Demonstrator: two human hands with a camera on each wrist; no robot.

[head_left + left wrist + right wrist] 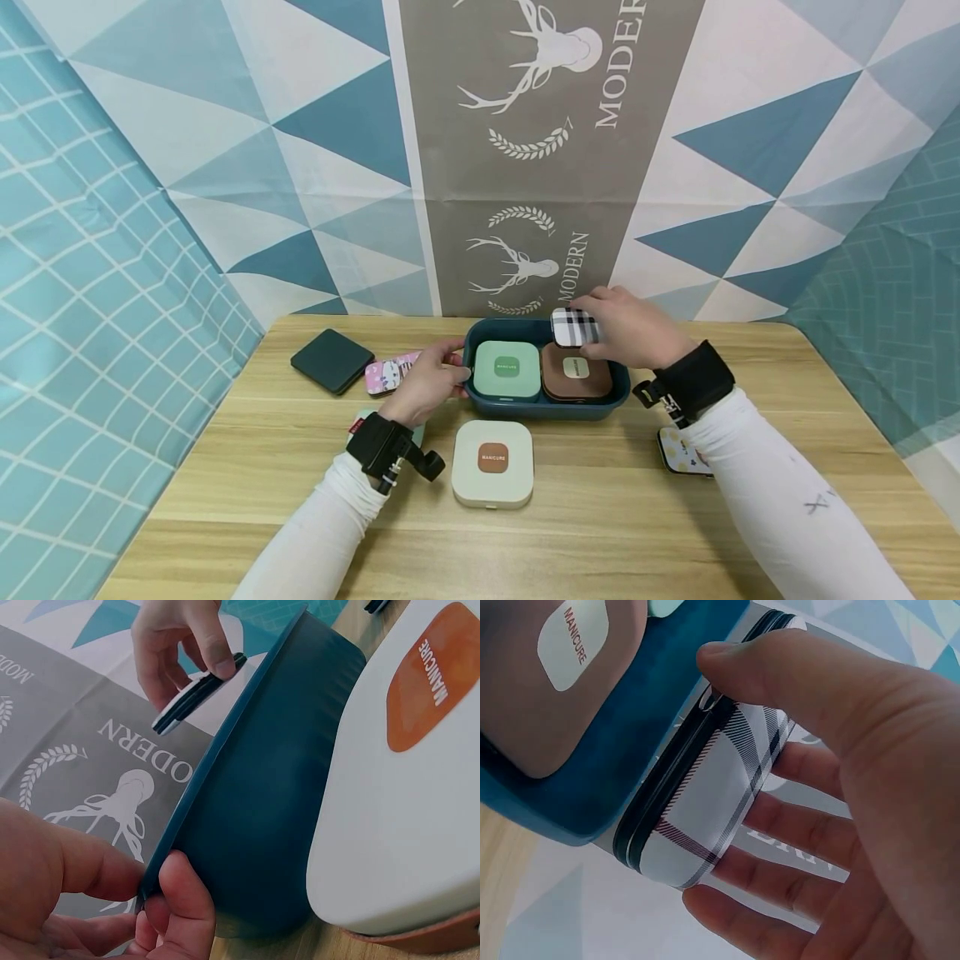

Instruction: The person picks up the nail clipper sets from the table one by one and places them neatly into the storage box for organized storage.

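A dark blue bin [517,410] stands near the back of the table, holding a mint-green manicure case [507,385] on its left side and a brown manicure case [592,385] on its right. With thumb and fingers my left hand [429,383] pinches the bin's left rim, as the left wrist view [187,900] confirms. Above the bin's back right part, my right hand [633,327] grips a plaid case [573,327] with a dark edge, tilted in the right wrist view between thumb and fingers. A cream manicure case [492,483] lies in front of the bin.
Left of the bin lie a dark green case [332,361] and a pink patterned case [386,375]. My left wrist partly covers another mint-green case [417,435]. A yellow-and-white patterned case [681,454] sits under my right forearm. A patterned cloth wall [360,242] rises behind the table.
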